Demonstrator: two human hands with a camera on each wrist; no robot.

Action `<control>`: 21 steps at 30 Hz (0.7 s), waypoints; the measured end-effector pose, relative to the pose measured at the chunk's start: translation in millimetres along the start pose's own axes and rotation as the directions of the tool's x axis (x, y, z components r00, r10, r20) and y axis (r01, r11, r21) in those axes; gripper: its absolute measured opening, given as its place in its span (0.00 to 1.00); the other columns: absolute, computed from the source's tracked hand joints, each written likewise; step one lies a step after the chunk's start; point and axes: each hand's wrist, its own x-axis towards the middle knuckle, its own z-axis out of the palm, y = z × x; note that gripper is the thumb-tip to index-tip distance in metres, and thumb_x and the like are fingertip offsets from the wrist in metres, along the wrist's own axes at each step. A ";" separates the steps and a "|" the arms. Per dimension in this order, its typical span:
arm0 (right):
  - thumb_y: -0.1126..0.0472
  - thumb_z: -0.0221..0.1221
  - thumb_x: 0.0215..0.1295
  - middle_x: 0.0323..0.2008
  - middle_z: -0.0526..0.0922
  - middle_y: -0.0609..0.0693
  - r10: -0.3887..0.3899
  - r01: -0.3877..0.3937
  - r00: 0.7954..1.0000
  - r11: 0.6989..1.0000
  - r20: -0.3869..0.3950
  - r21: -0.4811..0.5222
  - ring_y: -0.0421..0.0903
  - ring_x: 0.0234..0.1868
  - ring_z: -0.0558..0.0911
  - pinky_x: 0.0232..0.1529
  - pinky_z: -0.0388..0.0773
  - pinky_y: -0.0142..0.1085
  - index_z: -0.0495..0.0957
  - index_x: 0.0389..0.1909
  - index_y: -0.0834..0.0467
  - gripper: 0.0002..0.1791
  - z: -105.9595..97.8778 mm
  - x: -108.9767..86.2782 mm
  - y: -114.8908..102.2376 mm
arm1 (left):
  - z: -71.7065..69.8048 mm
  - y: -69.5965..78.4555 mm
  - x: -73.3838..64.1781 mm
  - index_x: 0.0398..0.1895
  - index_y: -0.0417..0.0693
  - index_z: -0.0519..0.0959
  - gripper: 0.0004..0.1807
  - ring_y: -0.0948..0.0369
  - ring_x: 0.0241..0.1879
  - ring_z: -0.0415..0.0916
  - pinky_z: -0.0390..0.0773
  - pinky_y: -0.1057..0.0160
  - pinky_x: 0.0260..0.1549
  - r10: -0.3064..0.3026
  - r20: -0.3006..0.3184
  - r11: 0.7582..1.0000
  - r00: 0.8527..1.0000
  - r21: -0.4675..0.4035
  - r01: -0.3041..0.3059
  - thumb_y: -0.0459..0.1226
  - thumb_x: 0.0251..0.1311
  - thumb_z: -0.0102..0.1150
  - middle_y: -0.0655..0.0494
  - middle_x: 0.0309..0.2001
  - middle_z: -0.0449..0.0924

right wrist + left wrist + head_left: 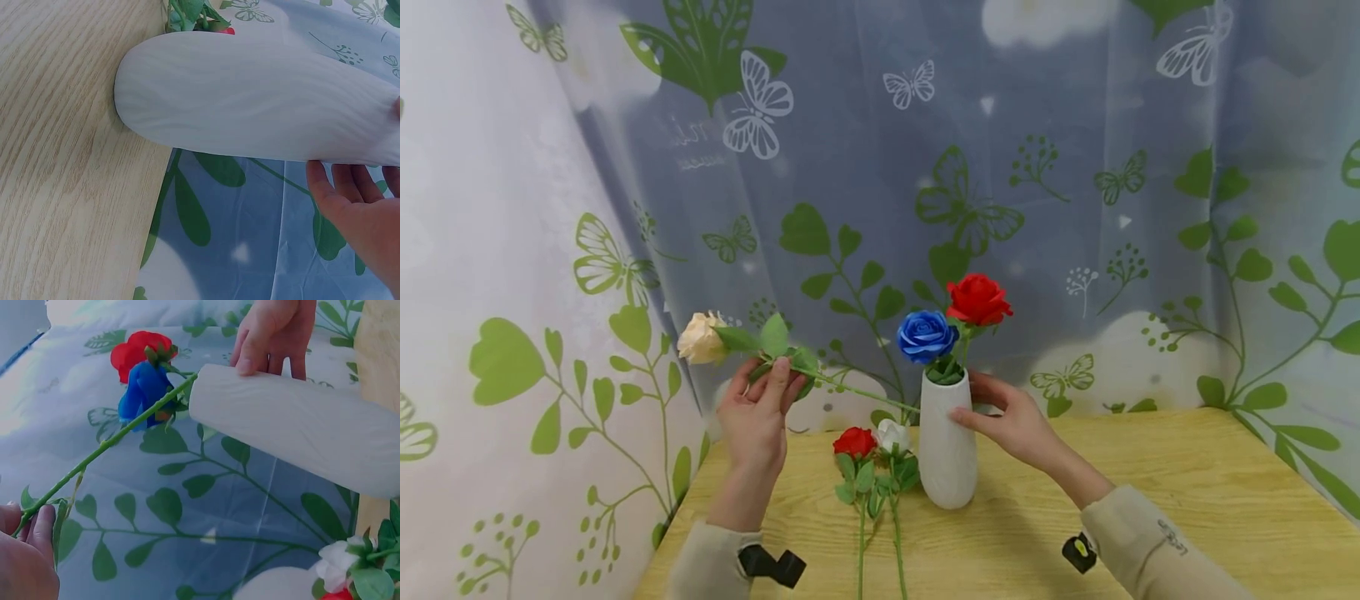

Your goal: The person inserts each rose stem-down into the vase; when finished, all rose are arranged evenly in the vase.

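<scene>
My left hand [758, 417] pinches the green stem of a cream rose [702, 337] just below its leaves. The rose lies almost sideways, its bloom to the left. In the left wrist view, the stem's cut end appears beside the mouth of the white vase [281, 422]; whether it touches is unclear. My right hand [1015, 421] holds the upright vase near its top, thumb on the front and fingers round the far side. A blue rose [927, 337] and a red rose [979, 300] stand in the vase, their lower stems hidden inside.
Left of the vase, another red rose [855, 442] and a white rose [892, 436] lie on the wooden table [1030, 542], stems toward me. A printed curtain [850, 125] with leaves and butterflies hangs behind the table and along its sides.
</scene>
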 end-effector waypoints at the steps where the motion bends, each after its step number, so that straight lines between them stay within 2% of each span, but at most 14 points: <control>1: 0.51 0.70 0.70 0.67 0.80 0.59 0.001 -0.001 1.000 1.000 -0.002 0.000 0.60 0.66 0.81 0.61 0.86 0.53 0.67 0.79 0.55 0.40 -0.2 0.2 -0.1 | 4.8 -0.1 0.0 0.54 0.38 0.76 0.14 0.58 0.33 0.90 0.91 0.58 0.45 0.006 0.002 1.000 1.000 -0.003 -0.006 0.27 0.68 0.66 0.52 0.33 0.90; 7: 0.51 0.70 0.70 0.67 0.80 0.59 0.006 -0.006 1.000 1.000 0.001 0.003 0.60 0.66 0.81 0.61 0.86 0.52 0.68 0.78 0.55 0.39 -0.2 0.1 0.4 | 27.5 -0.8 -0.7 0.54 0.38 0.77 0.14 0.58 0.31 0.90 0.92 0.58 0.43 0.050 -0.001 0.999 0.999 -0.014 -0.050 0.25 0.67 0.65 0.53 0.32 0.90; 11: 0.51 0.70 0.70 0.67 0.81 0.59 0.002 -0.002 1.000 1.000 0.002 0.007 0.60 0.66 0.81 0.61 0.86 0.52 0.68 0.78 0.55 0.39 0.4 -0.7 1.1 | 37.7 -2.8 -1.4 0.54 0.37 0.78 0.14 0.58 0.31 0.90 0.92 0.57 0.42 0.086 0.029 0.996 0.996 -0.004 -0.086 0.24 0.67 0.65 0.53 0.32 0.90; 21: 0.51 0.69 0.71 0.67 0.81 0.58 -0.011 0.010 1.000 1.000 0.003 0.003 0.59 0.66 0.81 0.61 0.86 0.53 0.68 0.78 0.54 0.38 -1.1 0.2 1.0 | 52.6 -8.7 -1.4 0.52 0.39 0.80 0.13 0.59 0.33 0.91 0.92 0.57 0.44 0.169 0.101 0.982 0.980 0.066 -0.176 0.24 0.66 0.67 0.54 0.34 0.91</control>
